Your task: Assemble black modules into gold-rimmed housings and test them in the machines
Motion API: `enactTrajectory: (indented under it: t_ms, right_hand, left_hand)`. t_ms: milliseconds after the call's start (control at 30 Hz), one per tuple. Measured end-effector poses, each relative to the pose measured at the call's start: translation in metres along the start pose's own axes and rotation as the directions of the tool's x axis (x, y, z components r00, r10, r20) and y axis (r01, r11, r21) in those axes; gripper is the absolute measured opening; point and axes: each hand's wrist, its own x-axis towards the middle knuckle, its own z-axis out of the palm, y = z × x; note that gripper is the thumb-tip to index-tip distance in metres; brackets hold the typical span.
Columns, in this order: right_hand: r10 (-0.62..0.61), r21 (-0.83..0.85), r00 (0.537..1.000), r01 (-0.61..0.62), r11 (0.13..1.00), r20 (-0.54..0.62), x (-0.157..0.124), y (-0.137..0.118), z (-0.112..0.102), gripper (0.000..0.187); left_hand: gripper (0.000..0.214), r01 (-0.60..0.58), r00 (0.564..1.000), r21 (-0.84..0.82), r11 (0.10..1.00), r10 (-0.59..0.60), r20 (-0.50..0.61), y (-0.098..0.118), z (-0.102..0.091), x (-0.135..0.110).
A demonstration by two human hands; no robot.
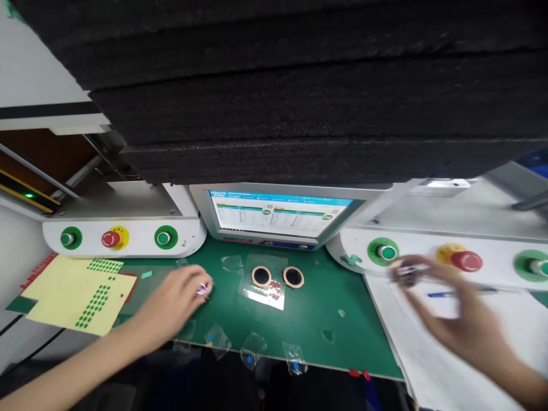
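Note:
My left hand (177, 299) is closed over the green mat (312, 337), fingers curled together. A small pinkish-white thing (202, 289) shows at its fingertips; its kind is unclear. On the right, my right hand (464, 322) is raised above white paper, smeared by motion. Its thumb and fingers pinch a small dark and silvery thing (408, 275) too blurred to name. Between the hands lie two round black discs with copper-coloured rims, the left disc (261, 277) partly on a clear sheet (263, 298) with small red stickers, the right disc (293, 277) beside it.
A screen (278, 214) shows green OK marks. Machine panels carry green buttons (163, 238) and red emergency stops (466, 261). Yellow sticker sheets (81, 297) lie left, a blue pen (443, 294) on paper (411, 331) right. Black foam (299, 103) overhangs. Clear film pieces (252, 345) line the mat's front edge.

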Motion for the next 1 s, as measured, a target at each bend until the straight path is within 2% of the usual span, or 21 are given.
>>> enactTrajectory:
  t_ms: [33, 67, 133, 200, 267, 433, 567, 700, 800, 867, 933, 967, 1000]
  right_hand:
    - [-0.193, 0.058, 0.977, 0.188, 0.98, 0.095, -0.014, -0.008, 0.01, 0.016]
    - [-0.285, 0.087, 0.942, 0.274, 0.958, 0.179, -0.027, -0.016, 0.02, 0.013]
    - [-0.355, 0.124, 0.896, 0.333, 0.935, 0.266, -0.047, -0.027, 0.038, 0.015]
    - [-0.324, 0.132, 0.893, 0.297, 0.946, 0.313, -0.057, -0.031, 0.047, 0.017]
    - [-0.307, 0.139, 0.887, 0.275, 0.951, 0.345, -0.06, -0.03, 0.048, 0.019]
    - [-0.244, 0.148, 0.879, 0.2, 0.968, 0.408, -0.044, -0.04, 0.05, 0.034]
    - [-0.187, 0.099, 0.874, 0.16, 0.982, 0.448, -0.022, -0.058, 0.078, 0.029]
    - [-0.138, 0.024, 0.877, 0.143, 0.989, 0.461, -0.011, -0.069, 0.105, 0.03]
    - [-0.106, -0.022, 0.88, 0.131, 0.991, 0.464, -0.009, -0.071, 0.113, 0.025]
    - [-0.094, -0.035, 0.879, 0.125, 0.992, 0.467, -0.009, -0.072, 0.114, 0.023]
    - [-0.091, -0.029, 0.878, 0.119, 0.992, 0.469, -0.01, -0.072, 0.113, 0.023]
    - [-0.094, -0.02, 0.879, 0.117, 0.993, 0.468, -0.01, -0.073, 0.113, 0.022]
    - [-0.098, -0.009, 0.88, 0.115, 0.993, 0.466, -0.011, -0.073, 0.113, 0.022]
  left_hand:
    - [0.019, -0.062, 0.997, -0.022, 0.998, 0.062, 0.039, 0.016, 0.018, 0.001]
    - [0.019, -0.118, 0.992, -0.035, 0.992, 0.12, 0.046, 0.029, 0.032, 0.004]
    - [0.018, -0.196, 0.979, -0.036, 0.98, 0.197, 0.043, 0.043, 0.05, 0.011]
    - [0.018, -0.226, 0.973, -0.039, 0.973, 0.228, 0.041, 0.048, 0.055, 0.018]
    - [0.019, -0.206, 0.976, -0.072, 0.976, 0.211, 0.06, 0.049, 0.053, 0.023]
    - [0.028, 0.015, 0.989, -0.064, 0.998, -0.006, 0.147, 0.06, 0.049, 0.05]
    - [0.025, 0.112, 0.979, 0.011, 0.994, -0.112, 0.172, 0.073, 0.06, 0.083]
    - [0.018, 0.155, 0.966, 0.038, 0.987, -0.159, 0.205, 0.08, 0.066, 0.098]
    - [0.019, 0.15, 0.962, 0.025, 0.988, -0.152, 0.225, 0.08, 0.057, 0.094]
    - [0.02, 0.139, 0.969, 0.012, 0.99, -0.139, 0.203, 0.073, 0.039, 0.083]
    - [0.019, 0.126, 0.989, 0.024, 0.992, -0.127, 0.07, 0.059, 0.01, 0.068]
    - [0.019, 0.133, 0.99, 0.056, 0.99, -0.131, -0.045, 0.048, -0.009, 0.061]
    - [0.02, 0.17, 0.973, 0.11, 0.979, -0.15, -0.174, 0.035, -0.029, 0.055]
